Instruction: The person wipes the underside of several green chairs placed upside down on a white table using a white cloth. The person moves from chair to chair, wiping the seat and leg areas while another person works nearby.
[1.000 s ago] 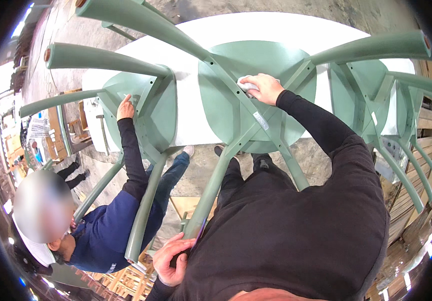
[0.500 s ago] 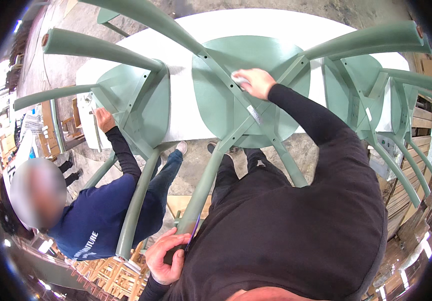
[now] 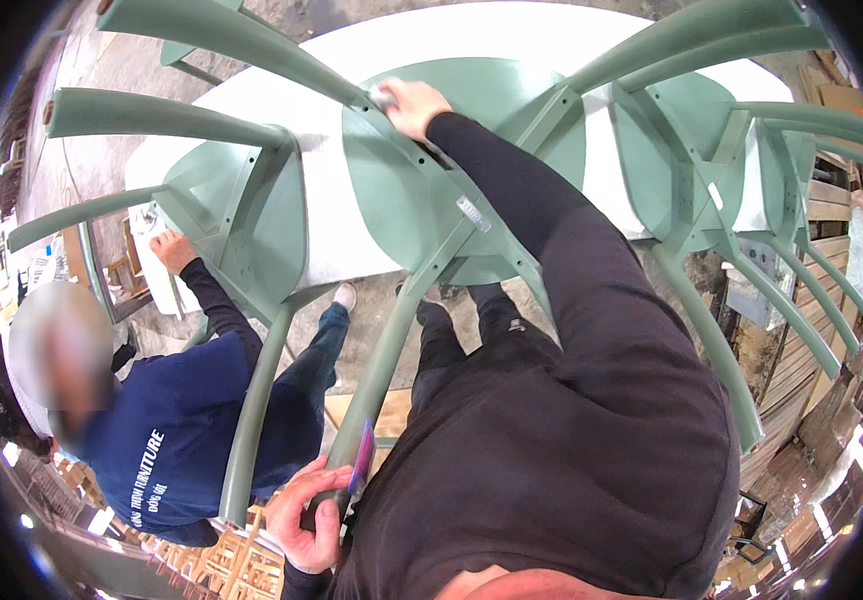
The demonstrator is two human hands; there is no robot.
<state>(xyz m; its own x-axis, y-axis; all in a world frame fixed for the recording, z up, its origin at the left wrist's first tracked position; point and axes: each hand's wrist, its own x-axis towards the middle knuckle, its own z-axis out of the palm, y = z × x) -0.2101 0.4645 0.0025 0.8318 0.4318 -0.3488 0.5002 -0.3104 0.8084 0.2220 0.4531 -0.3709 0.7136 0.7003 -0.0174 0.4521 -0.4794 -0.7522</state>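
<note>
A green chair rests upside down before me, its rounded seat on a white-covered table and its legs pointing up and outward. My right hand grips a small whitish pad, pressed where the crossed brace meets the far left leg. A small pale label sits near the middle of the brace. My left hand is wrapped around the end of the near left leg, close to my body.
A co-worker in a dark blue shirt stands at my left, one hand by another upturned green chair. More green chairs stand upturned at right. Stacked wooden slats lie at far right.
My right hand has slid the pad along the brace, up and left to the leg joint. My left hand still grips the leg end. The whole view has shifted slightly.
</note>
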